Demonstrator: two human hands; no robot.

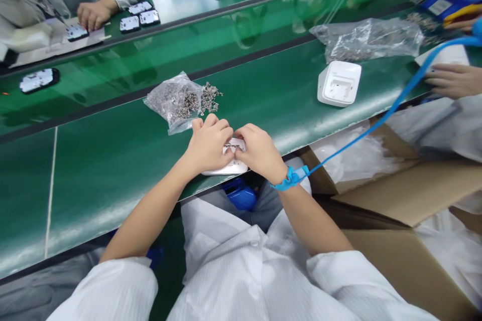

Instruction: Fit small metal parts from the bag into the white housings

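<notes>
At the near edge of the green belt (113,170), the left hand (209,143) and right hand (258,150) both curl closed on 1 white housing (226,168), screw bag (176,100) just beyond it.

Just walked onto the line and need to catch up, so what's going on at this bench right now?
A person in a white coat has both hands, left hand and right hand, closed over a small white plastic housing at the near edge of the green belt. An open bag of small metal parts lies just beyond. A second white housing sits further right. A co-worker's hand rests by small boards across the belt.
</notes>
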